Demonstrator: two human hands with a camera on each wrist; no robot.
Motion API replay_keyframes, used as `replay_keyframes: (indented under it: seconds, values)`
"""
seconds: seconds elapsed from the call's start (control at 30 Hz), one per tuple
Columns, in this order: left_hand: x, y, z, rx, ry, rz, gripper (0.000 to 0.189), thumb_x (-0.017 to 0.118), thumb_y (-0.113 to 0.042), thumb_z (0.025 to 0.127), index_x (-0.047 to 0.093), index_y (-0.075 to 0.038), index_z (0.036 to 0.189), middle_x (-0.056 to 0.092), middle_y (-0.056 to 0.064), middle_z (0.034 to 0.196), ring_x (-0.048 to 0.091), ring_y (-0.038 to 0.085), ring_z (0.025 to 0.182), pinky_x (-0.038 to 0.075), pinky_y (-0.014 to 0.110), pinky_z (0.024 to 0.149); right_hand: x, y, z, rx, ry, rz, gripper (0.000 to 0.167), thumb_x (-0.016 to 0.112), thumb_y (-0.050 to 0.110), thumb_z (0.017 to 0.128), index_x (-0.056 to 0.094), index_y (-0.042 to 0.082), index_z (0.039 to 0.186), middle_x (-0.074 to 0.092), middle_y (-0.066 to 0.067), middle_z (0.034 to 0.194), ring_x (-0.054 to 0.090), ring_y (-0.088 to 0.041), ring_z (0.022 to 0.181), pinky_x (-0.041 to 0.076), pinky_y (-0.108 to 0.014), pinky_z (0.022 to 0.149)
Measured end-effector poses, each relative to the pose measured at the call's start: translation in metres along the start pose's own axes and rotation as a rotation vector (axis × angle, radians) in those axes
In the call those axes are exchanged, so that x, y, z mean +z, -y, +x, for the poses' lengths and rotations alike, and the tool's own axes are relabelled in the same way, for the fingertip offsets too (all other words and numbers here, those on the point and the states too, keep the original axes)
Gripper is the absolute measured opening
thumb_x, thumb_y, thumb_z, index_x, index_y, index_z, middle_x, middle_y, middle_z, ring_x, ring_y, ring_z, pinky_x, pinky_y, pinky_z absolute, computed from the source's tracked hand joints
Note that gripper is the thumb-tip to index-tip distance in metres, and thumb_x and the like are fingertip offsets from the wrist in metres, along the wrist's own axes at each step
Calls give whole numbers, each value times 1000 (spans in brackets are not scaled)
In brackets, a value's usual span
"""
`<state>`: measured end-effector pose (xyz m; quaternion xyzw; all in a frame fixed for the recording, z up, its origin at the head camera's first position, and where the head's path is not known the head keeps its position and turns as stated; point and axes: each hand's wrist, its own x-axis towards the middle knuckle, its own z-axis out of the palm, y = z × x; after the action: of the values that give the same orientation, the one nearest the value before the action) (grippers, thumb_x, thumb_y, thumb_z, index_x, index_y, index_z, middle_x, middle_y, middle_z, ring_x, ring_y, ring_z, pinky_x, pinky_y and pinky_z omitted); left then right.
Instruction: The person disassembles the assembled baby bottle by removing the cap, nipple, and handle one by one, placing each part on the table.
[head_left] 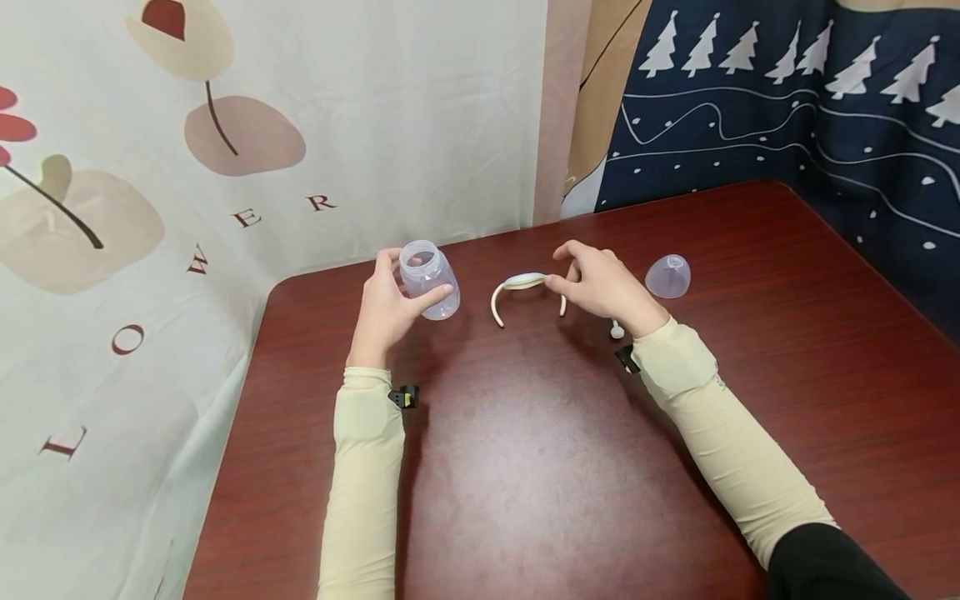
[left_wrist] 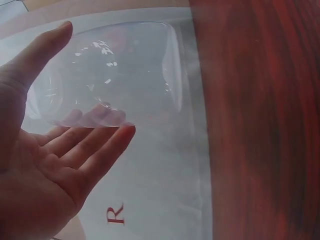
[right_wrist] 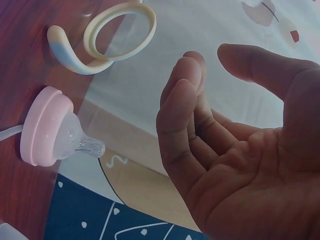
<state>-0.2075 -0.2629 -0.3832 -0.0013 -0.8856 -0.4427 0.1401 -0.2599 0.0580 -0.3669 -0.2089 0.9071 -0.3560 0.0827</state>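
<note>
My left hand (head_left: 384,310) grips a clear baby bottle (head_left: 439,282), its mouth uncovered. In the left wrist view the thumb lies along one side of the bottle (left_wrist: 135,65) and the fingers along the other. My right hand (head_left: 606,283) hovers beside a cream two-armed bottle handle (head_left: 523,282). In the right wrist view, the thumb and bent fingers of this hand (right_wrist: 235,145) stand apart with nothing between them. The handle's ring (right_wrist: 151,25) lies beyond the fingertips. Near it is a pink-collared teat (right_wrist: 44,127), hidden behind the right hand in the head view.
A translucent dome cap (head_left: 667,277) stands on the reddish-brown table (head_left: 480,467), right of the right hand. A small white straw end (head_left: 617,331) shows by the right wrist. Printed curtains (head_left: 420,108) hang along the table's back and sides.
</note>
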Motion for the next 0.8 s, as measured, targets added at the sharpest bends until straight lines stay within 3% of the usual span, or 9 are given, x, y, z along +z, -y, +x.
replay_keyframes:
  seconds: [0.37, 0.8]
  values:
    - [2, 8, 2, -96, 79, 108, 81, 91, -24, 84, 41, 0, 143, 63, 23, 140, 62, 39, 125, 48, 52, 109, -2, -2, 0, -17, 13, -7, 47, 67, 27, 103, 58, 1, 141, 67, -11, 85, 57, -23, 72, 45, -36, 66]
    - [5, 16, 0, -151, 150, 93, 80, 90, -24, 85, 38, 1, 141, 61, 23, 139, 60, 39, 129, 44, 50, 114, -1, -1, -3, -21, 13, 5, 46, 67, 27, 103, 58, 2, 141, 68, -11, 85, 57, -23, 73, 44, -35, 67]
